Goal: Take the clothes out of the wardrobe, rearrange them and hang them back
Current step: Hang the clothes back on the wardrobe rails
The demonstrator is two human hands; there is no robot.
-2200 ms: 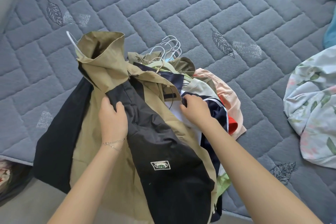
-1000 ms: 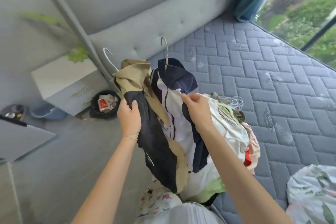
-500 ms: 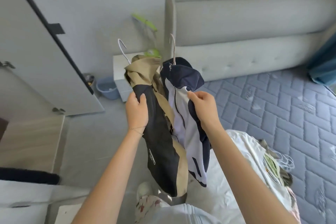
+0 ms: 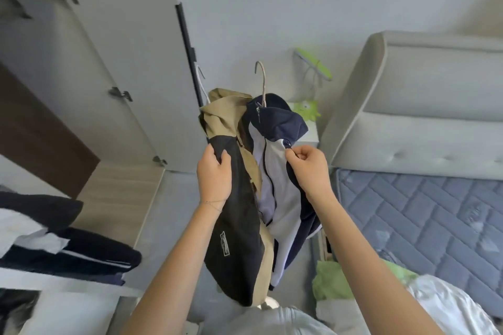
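Two garments on hangers hang in the air in front of me. My left hand (image 4: 213, 175) grips the shoulder of a khaki and black jacket (image 4: 239, 231) with a small patch. My right hand (image 4: 310, 168) pinches the shoulder of a navy and white zip jacket (image 4: 280, 185). Its metal hanger hook (image 4: 261, 80) sticks up above the collar; a white hook (image 4: 201, 81) shows above the khaki one. The open wardrobe door (image 4: 89, 76) stands at the left, with dark folded clothes (image 4: 65, 242) on a shelf at lower left.
The bed's grey headboard (image 4: 424, 106) and blue quilted mattress (image 4: 424, 215) fill the right side. A white garment (image 4: 446, 304) and a green one (image 4: 330, 280) lie at the bed's near edge. A white nightstand (image 4: 310, 136) with a green toy (image 4: 307, 111) stands behind the jackets.
I have lifted both jackets off the pile on the bed and turned left from the bed toward the wardrobe. Both hands keep their hold on the jackets.
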